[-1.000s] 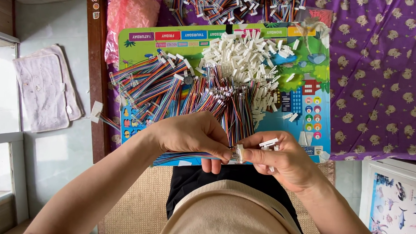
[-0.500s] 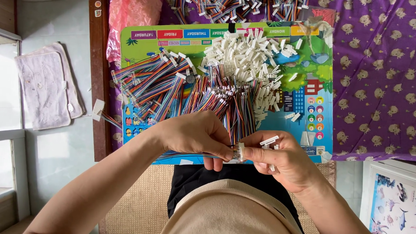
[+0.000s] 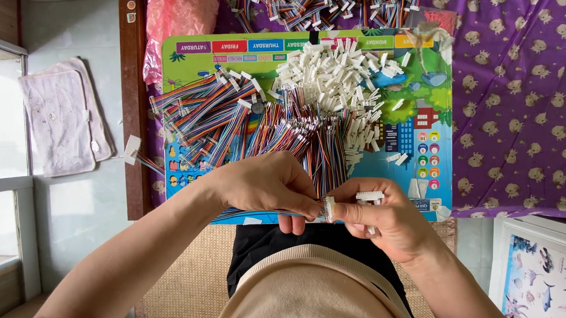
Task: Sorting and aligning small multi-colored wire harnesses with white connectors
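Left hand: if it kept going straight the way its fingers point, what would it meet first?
The left hand points rightward, so it would probably meet the right hand first; their fingertips nearly touch at the small connector pinched between them.

Purple patterned cloth (image 3: 523, 111), pink bag (image 3: 175, 17)

A purple cloth (image 3: 523, 105) printed with small pale figures covers the surface at the right. A dark wooden edge (image 3: 131, 97) runs down its left side. Beyond it lies a pale tiled floor (image 3: 74, 202), with a folded whitish towel (image 3: 62, 120) on it. Daylight comes through a window (image 3: 0, 168) at the far left. A woven straw mat (image 3: 191, 275) lies below, and a sea-creature poster (image 3: 539, 281) sits at the lower right.
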